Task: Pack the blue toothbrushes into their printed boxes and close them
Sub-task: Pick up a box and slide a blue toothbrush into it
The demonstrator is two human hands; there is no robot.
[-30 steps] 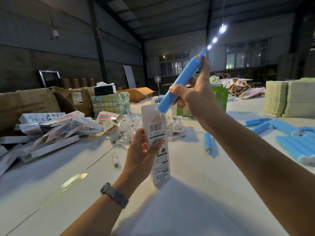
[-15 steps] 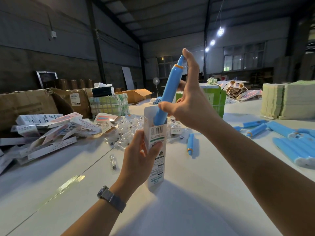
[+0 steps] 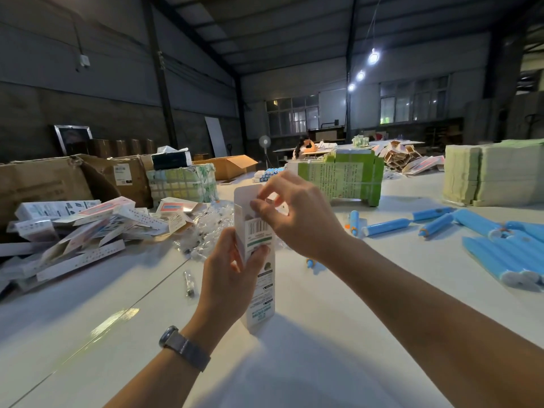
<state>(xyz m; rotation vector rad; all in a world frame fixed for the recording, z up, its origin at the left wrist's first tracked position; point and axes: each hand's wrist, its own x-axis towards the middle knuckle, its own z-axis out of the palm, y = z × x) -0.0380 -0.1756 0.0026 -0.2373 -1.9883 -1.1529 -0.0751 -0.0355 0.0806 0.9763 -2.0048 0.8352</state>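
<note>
Left hand gripping upright printed box, right hand pinching its top flap

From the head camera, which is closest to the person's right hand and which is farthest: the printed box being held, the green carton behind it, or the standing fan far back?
Measured from the right hand:
1. Printed box, touching its fingers, held upright by the left hand.
2. Green carton, behind, slightly right on the table.
3. Standing fan, far back, left of the carton.

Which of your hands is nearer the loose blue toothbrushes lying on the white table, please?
Right. The right hand pinches the printed box's top flap, toward the loose blue toothbrushes; the left hand grips the box farther away.
</note>
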